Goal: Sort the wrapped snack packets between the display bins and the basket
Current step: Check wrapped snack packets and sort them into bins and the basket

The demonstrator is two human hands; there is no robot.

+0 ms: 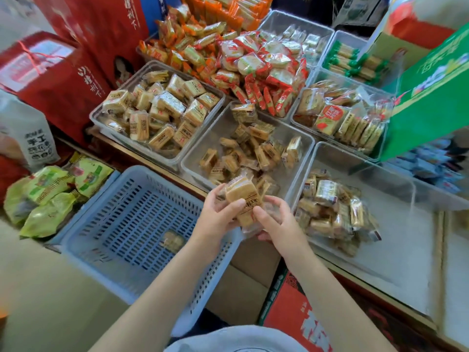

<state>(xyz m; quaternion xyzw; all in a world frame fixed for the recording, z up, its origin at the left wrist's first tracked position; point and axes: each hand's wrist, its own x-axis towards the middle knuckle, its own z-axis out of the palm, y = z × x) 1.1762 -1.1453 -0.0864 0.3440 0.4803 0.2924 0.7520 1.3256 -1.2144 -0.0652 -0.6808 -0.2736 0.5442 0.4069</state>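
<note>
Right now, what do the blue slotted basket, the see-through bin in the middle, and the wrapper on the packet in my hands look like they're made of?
The blue slotted basket looks like moulded matte plastic, going by its even slots and rounded rim. The see-through middle bin seems to be clear rigid plastic, acrylic perhaps; its contents show through glossy walls. The tan snack packet wears thin clear film that crinkles and glints.

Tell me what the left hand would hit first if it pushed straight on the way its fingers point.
Likely the snack packet that the left hand already grips; beyond it, the right hand, though depth is unclear.
</note>
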